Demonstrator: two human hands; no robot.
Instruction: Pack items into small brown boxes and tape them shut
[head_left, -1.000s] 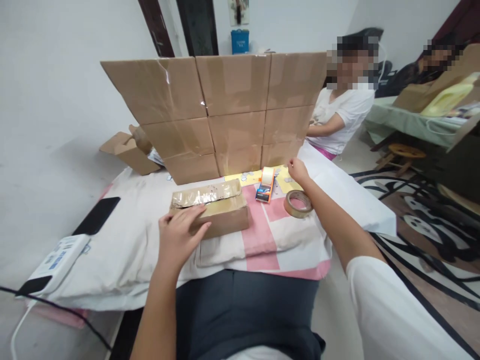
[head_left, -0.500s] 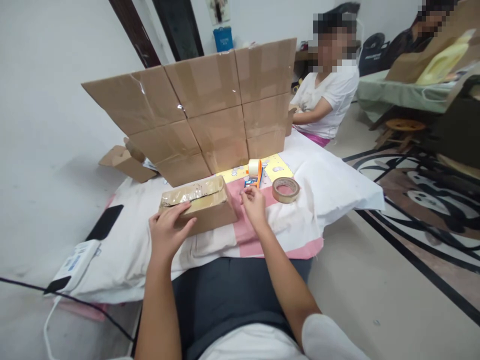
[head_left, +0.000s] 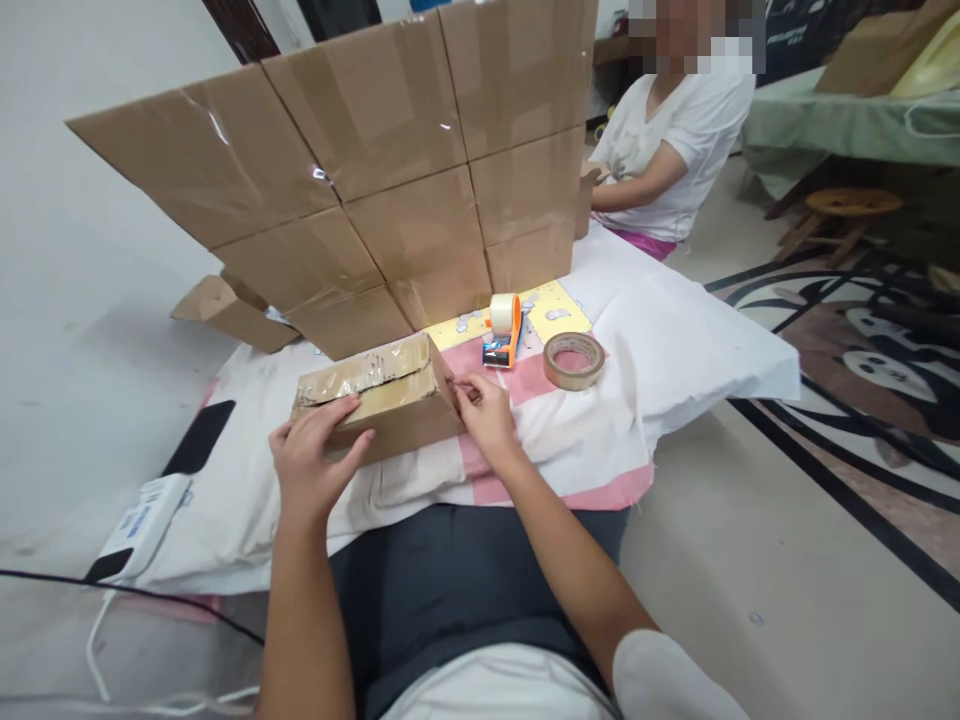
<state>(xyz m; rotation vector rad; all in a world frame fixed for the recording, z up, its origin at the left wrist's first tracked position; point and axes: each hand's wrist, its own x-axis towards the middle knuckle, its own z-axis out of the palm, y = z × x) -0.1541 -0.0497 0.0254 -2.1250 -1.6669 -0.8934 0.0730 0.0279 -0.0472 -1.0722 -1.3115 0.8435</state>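
Note:
A taped cardboard box (head_left: 405, 425) lies lengthwise in front of me, with shiny clear tape along its worn top edge and a dark gap under the flap. My left hand (head_left: 315, 450) rests on its near left part, fingers spread over the top and thumb stretched out along the front side. At the right end of the box, my right hand (head_left: 487, 415) has thumb and forefinger pinched together, touching the end panel; whatever is between the fingertips is too small to make out. Beyond it stand an orange and blue tape dispenser (head_left: 506, 330) and a tan tape roll (head_left: 574, 361).
A tall panel of joined cardboard boxes (head_left: 427, 220) stands behind the box. An open carton (head_left: 240, 315) is at the back left. A power strip (head_left: 142, 525) and a black phone-like slab (head_left: 200, 437) lie left. A person (head_left: 675, 150) sits across at the right.
My right hand has moved left from beside the dispenser to the right end of the box. My left hand stays on the box. The view has tilted downward.

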